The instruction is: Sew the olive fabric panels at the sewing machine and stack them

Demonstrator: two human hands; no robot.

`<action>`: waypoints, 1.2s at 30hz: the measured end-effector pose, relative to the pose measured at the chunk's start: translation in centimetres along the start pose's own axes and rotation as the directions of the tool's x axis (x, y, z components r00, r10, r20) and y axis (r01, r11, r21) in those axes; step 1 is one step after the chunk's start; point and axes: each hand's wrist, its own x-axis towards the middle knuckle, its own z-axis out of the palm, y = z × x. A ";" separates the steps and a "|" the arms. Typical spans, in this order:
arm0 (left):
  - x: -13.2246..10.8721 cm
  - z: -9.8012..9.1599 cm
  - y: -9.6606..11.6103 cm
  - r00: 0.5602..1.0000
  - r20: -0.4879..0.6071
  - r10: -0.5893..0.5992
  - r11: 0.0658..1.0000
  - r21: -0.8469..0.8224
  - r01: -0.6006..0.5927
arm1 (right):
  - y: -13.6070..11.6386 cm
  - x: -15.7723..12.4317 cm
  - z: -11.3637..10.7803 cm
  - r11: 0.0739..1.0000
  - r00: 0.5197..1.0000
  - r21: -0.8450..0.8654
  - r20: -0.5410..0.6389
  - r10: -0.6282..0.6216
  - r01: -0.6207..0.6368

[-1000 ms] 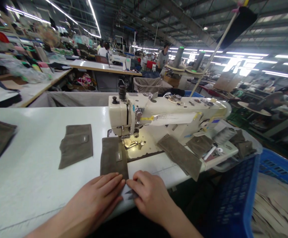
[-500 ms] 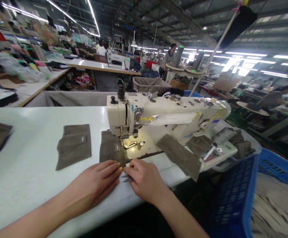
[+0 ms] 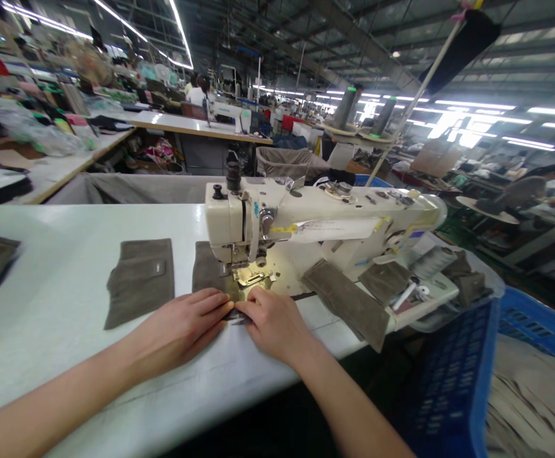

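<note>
White table (image 3: pixel 43 299): sewing mach. (image 3: pixel 325 216), grey fabric pcs (image 3: pixel 205 273).

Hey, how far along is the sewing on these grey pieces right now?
One labelled grey piece lies set aside left of the sewing machine, seemingly done. In hand: left hand and right hand press a second piece at the presser foot. Probably left: a strip and a smaller piece on the right.

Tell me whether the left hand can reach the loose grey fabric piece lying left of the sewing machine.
Probably yes. The left hand lies flat, and the grey fabric piece lies close beside it on the white table, with nothing between them.
</note>
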 end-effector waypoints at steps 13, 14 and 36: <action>1.2 -0.1 -2.5 0.999 0.035 -0.034 0.999 -0.014 0.034 | 0.3 2.0 -0.2 0.998 0.999 -0.050 -0.013 0.040 -0.041; 1.3 0.0 -2.7 0.998 0.045 -0.044 0.999 -0.016 0.044 | 0.3 2.0 -0.2 0.998 0.999 -0.051 -0.016 0.042 -0.043; 1.0 1.6 -5.0 0.990 0.017 -0.138 0.987 -0.086 0.139 | -0.8 -1.0 1.5 0.993 0.990 0.034 -0.074 0.116 -0.114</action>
